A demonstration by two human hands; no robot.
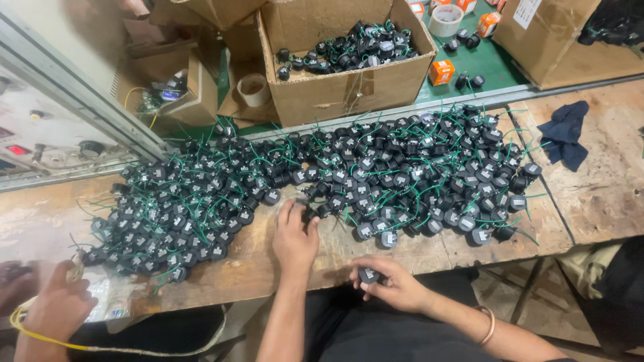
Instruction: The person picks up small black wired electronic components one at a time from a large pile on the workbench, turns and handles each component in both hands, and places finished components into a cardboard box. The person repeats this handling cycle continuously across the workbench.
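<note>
Black round components with green wires (402, 167) are heaped across the wooden worktop (590, 194), one (368, 275) being held in the right hand (392, 285) fingers, while the left hand (294, 238) fingers, loosely spread, touch the heap's edge.

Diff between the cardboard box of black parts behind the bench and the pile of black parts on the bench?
The parts in the cardboard box sit heaped inside its walls; the pile on the bench spreads flat and wide across the wood. Green wires stick out all over the pile; few show in the box. The left hand reaches into the pile; nobody touches the box. Both hold the same small round black parts.
</note>
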